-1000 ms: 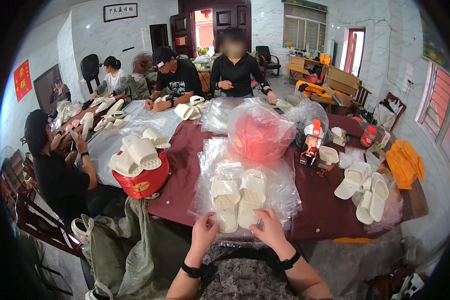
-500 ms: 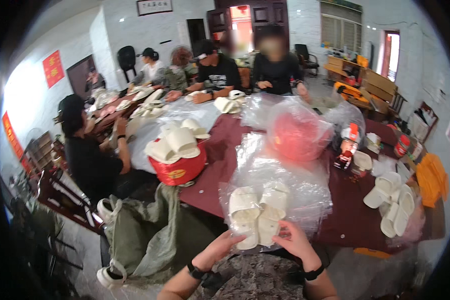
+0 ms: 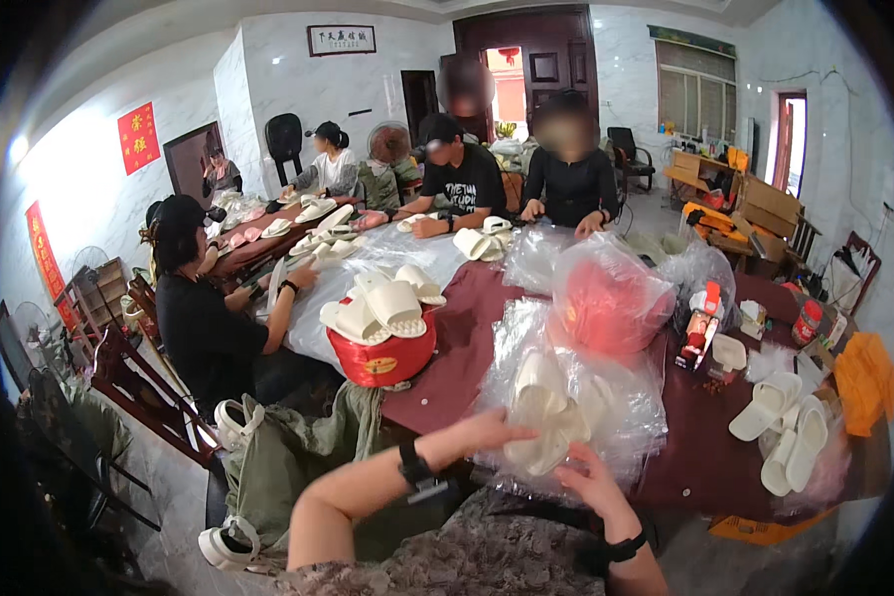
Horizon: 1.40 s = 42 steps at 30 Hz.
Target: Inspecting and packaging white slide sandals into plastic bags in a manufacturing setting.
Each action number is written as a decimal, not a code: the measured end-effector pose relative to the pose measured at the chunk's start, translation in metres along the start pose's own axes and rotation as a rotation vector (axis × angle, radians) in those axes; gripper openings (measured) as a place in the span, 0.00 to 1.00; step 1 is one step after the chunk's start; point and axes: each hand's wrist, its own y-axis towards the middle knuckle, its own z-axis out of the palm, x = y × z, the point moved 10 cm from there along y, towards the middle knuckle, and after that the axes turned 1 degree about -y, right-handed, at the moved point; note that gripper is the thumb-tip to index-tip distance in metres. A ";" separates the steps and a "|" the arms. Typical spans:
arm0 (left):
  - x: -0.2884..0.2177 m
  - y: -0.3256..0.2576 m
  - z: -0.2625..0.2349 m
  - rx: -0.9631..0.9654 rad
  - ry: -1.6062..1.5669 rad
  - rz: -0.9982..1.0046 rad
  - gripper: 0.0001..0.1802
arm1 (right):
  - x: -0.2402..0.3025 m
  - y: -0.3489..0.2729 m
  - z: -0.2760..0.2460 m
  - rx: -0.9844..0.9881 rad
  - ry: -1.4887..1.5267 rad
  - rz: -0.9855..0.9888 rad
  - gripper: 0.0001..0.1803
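A pair of cream-white slippers (image 3: 544, 394), blurred by motion, lies in a clear plastic bag on a stack of bags in front of me. My left hand (image 3: 495, 433) is at the pair's near left side, its fingers closed on the bagged slippers. Beside their near right edge is my right hand (image 3: 596, 481), fingers bent and apart. Whether its fingertips touch the plastic is hard to see. The stack of clear bags (image 3: 631, 382) spreads under and beyond the slippers on the dark red tablecloth (image 3: 457, 343).
Left, a red round container (image 3: 382, 360) carries several slippers. A plastic-covered red bundle (image 3: 611, 306) stands beyond the bags. More slippers (image 3: 793, 452) lie right, near an orange bag (image 3: 864, 382). An olive cloth-draped seat (image 3: 298, 467) is at my left. Several people sit around the tables.
The bagged slippers have shifted right and tilted, no longer lying straight. My left hand has moved forward and right with them; my right hand has moved slightly right. The whole view has shifted.
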 end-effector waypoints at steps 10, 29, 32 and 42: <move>0.091 -0.031 0.063 0.115 -1.123 -0.033 0.27 | -0.013 -0.022 -0.006 -0.036 0.128 0.020 0.32; 0.126 -0.038 0.099 -0.091 -1.194 0.084 0.35 | 0.083 -0.004 -0.029 -0.204 -0.651 -0.231 0.22; 0.123 -0.041 0.093 -0.059 -1.246 0.086 0.35 | 0.093 0.014 -0.059 -0.419 -0.796 -0.601 0.20; 0.134 -0.132 -0.010 -0.321 -1.287 0.165 0.35 | 0.020 0.014 -0.049 -0.207 -1.180 -0.402 0.32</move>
